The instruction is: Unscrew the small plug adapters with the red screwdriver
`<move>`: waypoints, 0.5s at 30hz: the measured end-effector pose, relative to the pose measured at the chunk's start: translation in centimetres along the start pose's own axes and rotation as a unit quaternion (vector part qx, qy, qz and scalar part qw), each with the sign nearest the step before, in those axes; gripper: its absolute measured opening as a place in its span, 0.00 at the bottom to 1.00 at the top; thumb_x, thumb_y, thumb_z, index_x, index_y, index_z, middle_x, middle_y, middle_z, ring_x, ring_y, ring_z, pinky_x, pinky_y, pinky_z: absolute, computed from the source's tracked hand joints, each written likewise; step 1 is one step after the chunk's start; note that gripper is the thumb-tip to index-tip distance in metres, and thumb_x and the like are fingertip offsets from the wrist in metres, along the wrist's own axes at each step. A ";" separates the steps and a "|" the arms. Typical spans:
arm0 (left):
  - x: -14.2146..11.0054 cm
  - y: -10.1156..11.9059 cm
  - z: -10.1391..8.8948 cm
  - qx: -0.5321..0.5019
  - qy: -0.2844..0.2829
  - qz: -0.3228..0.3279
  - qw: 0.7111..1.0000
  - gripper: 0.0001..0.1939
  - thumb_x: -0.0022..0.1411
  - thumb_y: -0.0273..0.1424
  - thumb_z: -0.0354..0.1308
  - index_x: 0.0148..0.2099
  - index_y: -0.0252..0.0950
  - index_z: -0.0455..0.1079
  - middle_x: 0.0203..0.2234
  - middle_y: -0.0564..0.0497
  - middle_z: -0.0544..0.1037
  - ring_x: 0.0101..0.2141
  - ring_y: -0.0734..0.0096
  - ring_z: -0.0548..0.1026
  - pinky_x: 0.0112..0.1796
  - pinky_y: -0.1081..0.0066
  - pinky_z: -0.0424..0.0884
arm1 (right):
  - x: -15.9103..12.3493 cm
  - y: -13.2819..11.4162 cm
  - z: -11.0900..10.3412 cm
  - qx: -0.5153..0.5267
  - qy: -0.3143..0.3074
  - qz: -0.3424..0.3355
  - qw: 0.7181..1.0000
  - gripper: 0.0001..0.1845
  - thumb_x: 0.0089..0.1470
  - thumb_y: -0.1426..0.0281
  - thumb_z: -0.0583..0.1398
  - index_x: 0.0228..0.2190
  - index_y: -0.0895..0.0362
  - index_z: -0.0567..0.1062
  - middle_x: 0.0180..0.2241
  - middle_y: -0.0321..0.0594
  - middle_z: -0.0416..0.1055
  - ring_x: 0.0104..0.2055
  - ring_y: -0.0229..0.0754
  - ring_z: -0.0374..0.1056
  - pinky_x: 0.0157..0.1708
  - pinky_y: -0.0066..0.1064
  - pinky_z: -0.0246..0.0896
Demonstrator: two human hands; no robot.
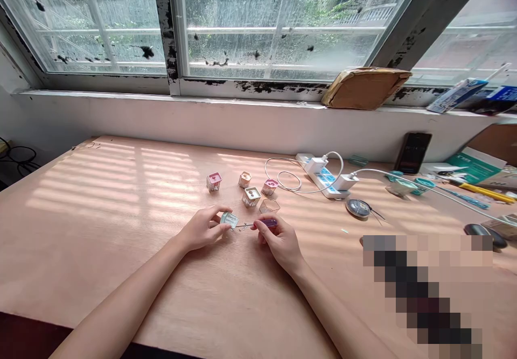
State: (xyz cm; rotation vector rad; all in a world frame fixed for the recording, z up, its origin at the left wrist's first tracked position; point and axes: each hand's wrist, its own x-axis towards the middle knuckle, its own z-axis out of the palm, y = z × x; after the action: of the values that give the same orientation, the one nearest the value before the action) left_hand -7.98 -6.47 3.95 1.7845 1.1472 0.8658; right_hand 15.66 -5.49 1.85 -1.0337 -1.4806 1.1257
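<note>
Your forearms angle inward over the tabletop (169, 283); your right hand (280, 240) has its fingers around the purple screwdriver (266, 223), right of the pale-blue box (229, 219); your left hand (202, 229) pinches that box between its fingers; it looks unfinished, small loose pieces (243, 227) beside it; beyond it, four small boxes (251, 196) stand, seemingly assembled.

One power strip (328, 178) bore two white plugs (346, 182). To its left stood four small lidded boxes (251, 198), two pink-topped and two pale-topped, plus one clear piece (270, 206). Nearer than the strip, to the left, were two hands (204, 229), one light-blue piece (230, 219) and one purple-handled screwdriver (265, 223). Right of the strip were one phone (413, 153) and one round grey object (357, 208).
</note>
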 end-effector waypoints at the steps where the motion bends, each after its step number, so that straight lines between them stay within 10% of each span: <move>1: 0.0 0.0 0.0 -0.003 -0.001 -0.002 1.000 0.18 0.64 0.37 0.59 0.54 0.37 0.68 0.28 0.53 0.76 0.26 0.70 0.75 0.31 0.72 0.70 | 0.0 0.0 0.0 -0.003 0.000 0.000 1.000 0.24 0.54 0.47 0.65 0.33 0.56 0.73 0.27 0.41 0.75 0.19 0.38 0.64 0.19 0.29 0.61; 15: -0.2 0.2 0.0 0.034 -0.004 0.011 0.999 0.18 0.64 0.37 0.59 0.55 0.37 0.68 0.27 0.54 0.77 0.26 0.69 0.76 0.33 0.70 0.72 | 0.0 -0.2 0.1 -0.010 0.007 -0.001 1.000 0.25 0.53 0.45 0.65 0.32 0.56 0.73 0.26 0.41 0.75 0.19 0.39 0.65 0.18 0.29 0.62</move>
State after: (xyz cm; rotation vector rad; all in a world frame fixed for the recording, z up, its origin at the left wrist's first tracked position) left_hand -7.99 -6.66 4.14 1.8571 1.1650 0.8410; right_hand 15.58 -5.54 2.03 -1.0520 -1.4846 1.1008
